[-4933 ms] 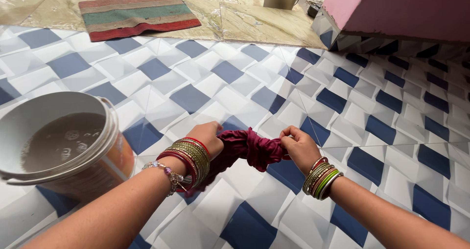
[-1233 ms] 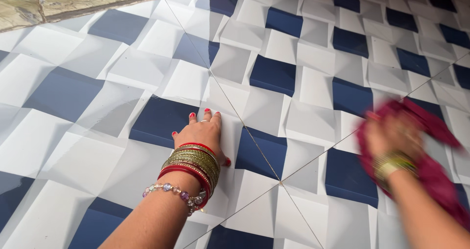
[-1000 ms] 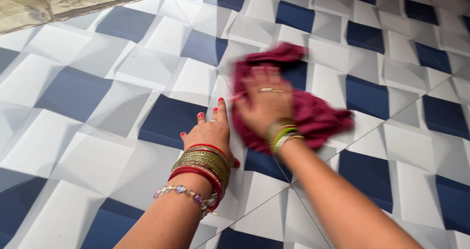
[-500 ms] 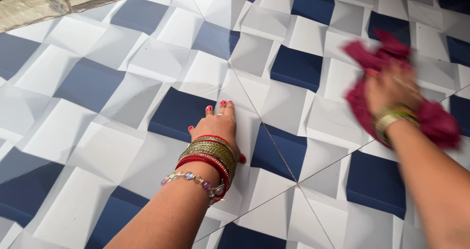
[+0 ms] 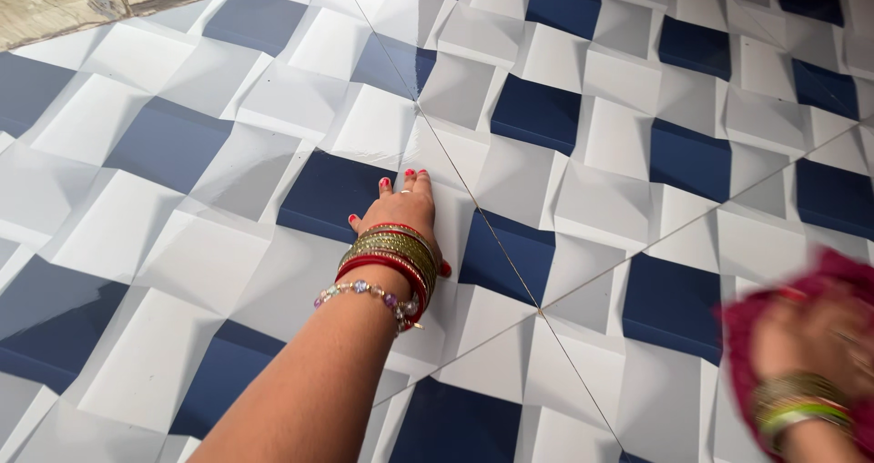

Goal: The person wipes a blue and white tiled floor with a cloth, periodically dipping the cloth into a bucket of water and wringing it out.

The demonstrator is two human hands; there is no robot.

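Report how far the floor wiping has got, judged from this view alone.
Done: nothing can be told apart; the tiled floor shows no clear wiped or unwiped patches. In hand: the right hand, blurred, presses a maroon cloth on the tiles at lower right, while the left hand rests flat on the floor. Left: cannot tell.

We see the scene in bright, even daylight, soft and without hard glare. The tiled floor shows only a faint sheen, and its pattern stays crisp across the middle and upper parts. Our left hand is sharp: bangles, beads and painted nails all read clearly. It throws just a thin, soft shadow along its right edge. Our right hand and the maroon cloth at the lower right corner are smeared by motion blur, outlines lost. The floor lines run straight, with little distortion at the edges.
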